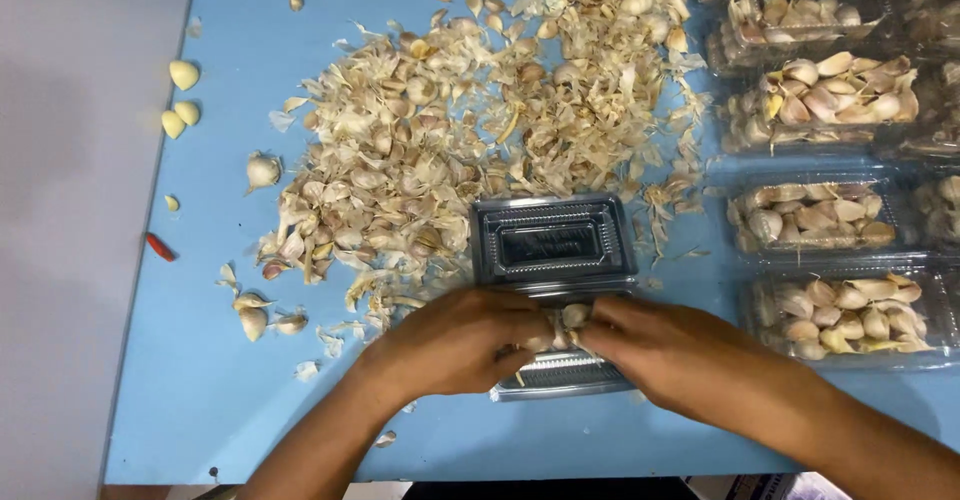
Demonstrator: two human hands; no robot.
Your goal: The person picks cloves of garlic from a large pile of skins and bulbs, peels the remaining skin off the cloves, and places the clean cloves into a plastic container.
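Note:
A clear plastic clamshell container (553, 242) lies open on the blue table (220, 360), its lid toward the garlic heap. My left hand (455, 342) and my right hand (655, 345) meet over its lower tray, both pinching a garlic bulb (573, 317) between fingertips. The tray's ribbed edge (560, 372) shows under my hands; what lies inside it is hidden.
A big heap of garlic cloves and papery skins (450, 130) spreads across the table's middle and back. Several filled clear containers of garlic (850, 305) line the right side. Peeled cloves (183, 75) and a red chilli (160, 248) lie off the left edge.

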